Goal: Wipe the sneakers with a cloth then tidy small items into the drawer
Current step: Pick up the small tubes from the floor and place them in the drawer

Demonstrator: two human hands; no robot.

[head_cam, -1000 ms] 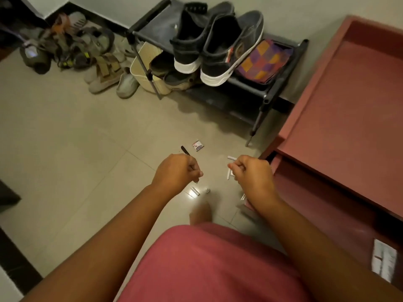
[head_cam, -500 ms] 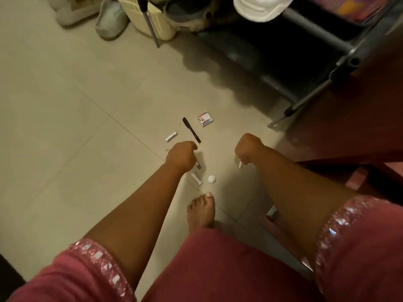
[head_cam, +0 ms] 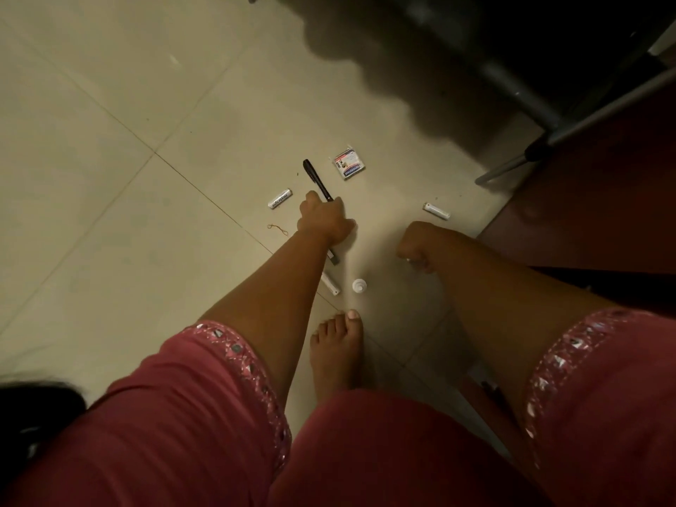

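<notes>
A: What is the left hand (head_cam: 323,219) doing?

B: Its fingers are curled down onto the lower end of the black pen (head_cam: 317,179), which lies on the floor tiles (head_cam: 109,177). It looks like a pinch on the barrel, though the fingertips are hidden under the knuckles, so I can't say it is firmly held. A small dark object (head_cam: 333,258) pokes out below the wrist; I can't tell what it is.

A: How should the pen handle?

B: Light, stiff and smooth, I'd judge, so it may roll or slip. Taking it mid-barrel across its width seems safest.

A: And the right hand (head_cam: 417,247)?

B: Fingers curled into a fist close to the floor, something pale just showing beneath it. Whether it holds that, I can't tell.

A: The poses?

B: Both forearms reach straight down and forward from pink sleeves, left stretched further, a bare foot (head_cam: 338,347) between them.

A: What else is waiting?

B: A white tube (head_cam: 280,198) just left of the pen, a rubber band (head_cam: 277,229) near it, a small packet (head_cam: 349,165) to the pen's right, another white tube (head_cam: 436,210), a third (head_cam: 330,283) by a white cap (head_cam: 359,286) near the toes. The red cabinet (head_cam: 603,199) stands at the right; no drawer is in view
</notes>
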